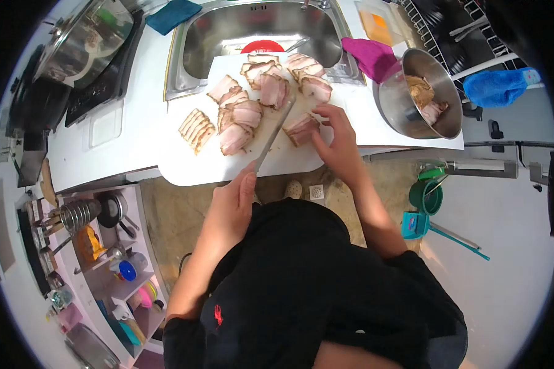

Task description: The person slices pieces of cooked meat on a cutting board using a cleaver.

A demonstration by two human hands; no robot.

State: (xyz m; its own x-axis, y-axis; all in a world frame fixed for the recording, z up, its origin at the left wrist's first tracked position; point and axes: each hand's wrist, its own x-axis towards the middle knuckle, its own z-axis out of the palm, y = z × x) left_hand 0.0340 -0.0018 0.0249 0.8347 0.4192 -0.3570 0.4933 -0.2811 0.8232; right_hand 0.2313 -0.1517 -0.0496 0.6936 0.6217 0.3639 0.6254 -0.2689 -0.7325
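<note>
A knife (272,138) is held in my left hand (232,203), its blade pointing up and right over the white cutting board (191,172). My right hand (337,138) has its fingers on a small piece of sliced meat (301,129) near the board's right side, just right of the blade. More sliced meat lies in overlapping piles: one at the board's middle (240,120), one near the sink (274,89), one at the upper right (314,86). A fanned row of thin slices (197,130) rests at the left.
Behind the board is a steel sink (261,27) with a red bowl (262,47). A metal pot (400,101) holding meat stands at the right, beside a magenta cloth (370,57). A stove (98,92) with a pot (95,40) is at the left.
</note>
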